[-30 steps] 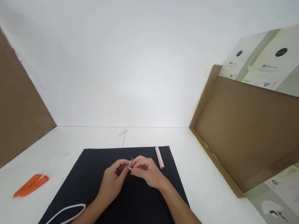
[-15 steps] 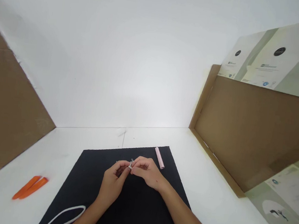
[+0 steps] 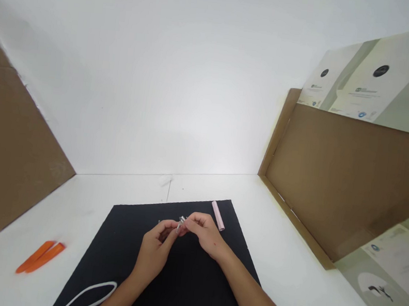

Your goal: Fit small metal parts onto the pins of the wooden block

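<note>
Both hands meet over the black mat, fingertips close together around a small silvery piece. My left hand pinches its lower left side between thumb and fingers. From the right, my right hand has its thumb and curled fingers closed at the same piece. Fingers partly hide the piece, so its full shape cannot be made out. A pink tube lies on the mat just beyond my right hand. Near my left forearm a white cord forms a loop on the mat.
Two orange pieces lie on the white table at the left. Brown cardboard panels stand on both sides, with printed sheets on the right one. A white wall rises behind.
My right thumb and fingers have shifted slightly up around the small piece, and more of its silvery part shows. My left hand has barely moved.
</note>
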`<move>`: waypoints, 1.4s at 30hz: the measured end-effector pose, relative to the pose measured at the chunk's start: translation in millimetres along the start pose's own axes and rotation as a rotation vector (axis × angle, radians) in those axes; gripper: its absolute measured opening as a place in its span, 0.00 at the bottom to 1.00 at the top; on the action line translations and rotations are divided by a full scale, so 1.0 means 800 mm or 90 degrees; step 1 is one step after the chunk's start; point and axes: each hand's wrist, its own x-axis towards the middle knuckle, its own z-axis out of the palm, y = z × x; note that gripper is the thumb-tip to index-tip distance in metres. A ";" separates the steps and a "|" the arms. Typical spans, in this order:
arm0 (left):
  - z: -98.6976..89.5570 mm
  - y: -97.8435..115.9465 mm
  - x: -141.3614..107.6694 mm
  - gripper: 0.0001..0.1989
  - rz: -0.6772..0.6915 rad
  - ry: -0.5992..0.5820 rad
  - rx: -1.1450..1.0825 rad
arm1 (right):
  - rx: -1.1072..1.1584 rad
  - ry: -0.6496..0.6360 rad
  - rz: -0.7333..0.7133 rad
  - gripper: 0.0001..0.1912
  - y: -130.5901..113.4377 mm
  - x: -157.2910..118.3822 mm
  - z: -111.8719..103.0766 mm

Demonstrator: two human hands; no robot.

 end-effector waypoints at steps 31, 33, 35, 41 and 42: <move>-0.001 -0.004 0.001 0.11 -0.023 0.003 -0.025 | -0.020 -0.036 0.012 0.13 0.000 -0.002 -0.002; 0.000 -0.001 0.001 0.11 -0.022 -0.007 -0.023 | -0.004 -0.014 0.020 0.14 0.002 0.000 -0.001; 0.000 0.001 0.001 0.11 -0.024 -0.014 -0.017 | 0.006 0.002 0.022 0.14 0.004 0.002 -0.001; -0.001 -0.007 0.003 0.13 -0.035 -0.003 -0.005 | -0.045 -0.032 0.023 0.11 0.001 -0.001 -0.003; -0.002 -0.009 0.003 0.13 -0.037 0.000 -0.008 | -0.059 -0.044 0.017 0.10 0.000 -0.003 -0.004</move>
